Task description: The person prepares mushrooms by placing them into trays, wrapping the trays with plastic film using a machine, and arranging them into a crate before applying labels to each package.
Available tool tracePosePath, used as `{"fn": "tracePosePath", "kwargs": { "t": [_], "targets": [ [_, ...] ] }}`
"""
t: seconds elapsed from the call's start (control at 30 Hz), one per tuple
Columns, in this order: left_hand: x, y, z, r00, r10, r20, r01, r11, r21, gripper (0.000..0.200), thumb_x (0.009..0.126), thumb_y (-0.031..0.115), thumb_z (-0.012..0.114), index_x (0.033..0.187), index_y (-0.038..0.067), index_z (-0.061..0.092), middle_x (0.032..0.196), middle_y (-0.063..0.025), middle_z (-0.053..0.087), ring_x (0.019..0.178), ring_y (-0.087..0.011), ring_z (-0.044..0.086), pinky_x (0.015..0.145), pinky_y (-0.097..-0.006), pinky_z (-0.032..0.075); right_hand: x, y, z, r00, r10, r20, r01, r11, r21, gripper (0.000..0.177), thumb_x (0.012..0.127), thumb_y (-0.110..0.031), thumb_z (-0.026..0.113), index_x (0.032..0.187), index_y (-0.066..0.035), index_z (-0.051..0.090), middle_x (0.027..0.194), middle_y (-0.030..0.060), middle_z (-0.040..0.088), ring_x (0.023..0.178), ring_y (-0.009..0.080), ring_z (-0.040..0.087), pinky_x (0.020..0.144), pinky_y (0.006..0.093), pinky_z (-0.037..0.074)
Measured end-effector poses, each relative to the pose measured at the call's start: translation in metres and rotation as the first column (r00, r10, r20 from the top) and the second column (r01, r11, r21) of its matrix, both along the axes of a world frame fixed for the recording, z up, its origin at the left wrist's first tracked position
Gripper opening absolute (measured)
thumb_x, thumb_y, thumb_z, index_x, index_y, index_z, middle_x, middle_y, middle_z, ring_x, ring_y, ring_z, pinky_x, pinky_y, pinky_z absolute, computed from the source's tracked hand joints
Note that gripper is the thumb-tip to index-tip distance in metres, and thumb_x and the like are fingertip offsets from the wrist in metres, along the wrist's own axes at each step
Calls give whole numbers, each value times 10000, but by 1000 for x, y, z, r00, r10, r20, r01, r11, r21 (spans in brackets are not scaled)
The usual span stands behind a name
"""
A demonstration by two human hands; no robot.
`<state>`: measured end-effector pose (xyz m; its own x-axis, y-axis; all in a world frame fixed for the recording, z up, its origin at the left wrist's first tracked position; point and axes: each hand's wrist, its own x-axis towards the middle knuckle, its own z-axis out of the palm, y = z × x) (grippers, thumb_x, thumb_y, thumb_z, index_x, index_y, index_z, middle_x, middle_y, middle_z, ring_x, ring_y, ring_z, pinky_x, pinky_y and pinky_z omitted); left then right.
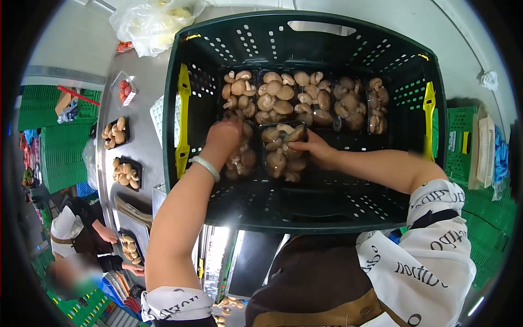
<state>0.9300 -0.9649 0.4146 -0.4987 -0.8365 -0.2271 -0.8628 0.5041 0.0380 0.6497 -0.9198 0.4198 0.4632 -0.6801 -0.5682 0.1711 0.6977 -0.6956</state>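
Observation:
A dark green crate point(305, 220) with yellow side clips holds several wrapped black trays of brown mushrooms point(277, 98) in a row along its far side. Nearer to me, my right hand point(316, 148) grips the right edge of another mushroom tray point(284, 158), thumb on its top. Left of that one, my left hand point(226, 136) rests on the upper part of a further mushroom tray point(241, 161), its fingers bent and partly hidden.
On the steel counter point(144, 120) at the left lie mushroom trays point(127, 173) and a tray of red produce point(125, 91). A plastic bag point(155, 24) lies beyond. A co-worker point(71, 229) stands lower left. Green crates point(65, 152) are stacked at both sides.

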Motion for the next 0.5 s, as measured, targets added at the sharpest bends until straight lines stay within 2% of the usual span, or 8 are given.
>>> {"fn": "tracePosePath", "kwargs": {
  "t": [0.1, 0.2, 0.23, 0.33, 0.4, 0.43, 0.47, 0.5],
  "targets": [
    [2, -7, 8, 999, 13, -50, -7, 994, 105, 419, 741, 120, 662, 1143, 57, 563, 1039, -132, 607, 932, -307, 630, 772, -390, 526, 18, 5, -32, 999, -35, 22, 35, 999, -8, 726, 809, -251, 746, 1375, -20, 353, 1321, 109, 498, 1238, 214, 457, 1071, 364, 333],
    [6, -5, 2, 996, 20, -90, -7, 989, 144, 428, 744, 135, 686, 1142, 43, 557, 1042, -144, 609, 931, -323, 628, 783, -397, 520, 21, -1, -51, 985, 108, -136, -123, 986, -110, 748, 821, -304, 735, 1383, -14, 336, 1334, 114, 483, 1241, 219, 454, 1080, 366, 321],
    [5, -6, 9, 996, 31, -79, -17, 985, 171, 437, 743, 140, 698, 1143, 37, 554, 1041, -152, 612, 933, -332, 624, 788, -402, 515, 19, -4, -53, 963, 167, -209, -210, 956, -204, 790, 799, -409, 740, 1362, -5, 359, 1311, 131, 497, 1221, 224, 471, 1045, 372, 366],
    [0, -7, 53, 981, 66, -184, -14, 961, 275, 444, 761, 153, 707, 1157, 20, 555, 1060, -176, 618, 957, -368, 608, 808, -428, 498, 4, -11, -25, 791, 313, -525, -342, 939, 44, 834, 761, -486, 751, 1337, -1, 392, 1273, 147, 529, 1162, 241, 520, 976, 384, 434],
    [-6, -6, 103, 919, 144, -367, -17, 944, 329, 444, 788, 174, 701, 1179, 11, 568, 1128, -207, 612, 1016, -405, 579, 855, -448, 476, -13, -16, -30, 603, 202, -772, -491, 856, -159, 762, 718, -536, 766, 1173, 4, 478, 1094, 183, 594, 982, 298, 602, 803, 375, 495],
    [-7, 4, 129, 849, 141, -510, -26, 974, 227, 412, 817, 175, 685, 1181, 13, 579, 1162, -209, 603, 1044, -400, 577, 884, -426, 473, -19, -19, -35, 494, 69, -867, -596, 752, -280, 689, 724, -517, 767, 1099, -3, 504, 1007, 187, 616, 905, 315, 620, 747, 371, 498],
    [-7, 17, 151, 744, 172, -645, -71, 981, 180, 385, 841, 174, 672, 1176, 11, 575, 1153, -202, 610, 1056, -395, 579, 895, -410, 471, -15, -19, -16, 514, -83, -854, -611, 663, -433, 522, 765, -424, 757, 965, -20, 494, 827, 170, 603, 776, 330, 607, 659, 392, 472],
    [-4, 32, 169, 653, 138, -745, -108, 990, 88, 360, 852, 167, 669, 1161, 5, 577, 1114, -174, 630, 1016, -356, 611, 876, -381, 481, -6, -16, 12, 592, -74, -802, -605, 617, -503, 373, 812, -292, 726, 926, -33, 483, 740, 146, 580, 701, 330, 590, 633, 415, 454]
  ]
}}
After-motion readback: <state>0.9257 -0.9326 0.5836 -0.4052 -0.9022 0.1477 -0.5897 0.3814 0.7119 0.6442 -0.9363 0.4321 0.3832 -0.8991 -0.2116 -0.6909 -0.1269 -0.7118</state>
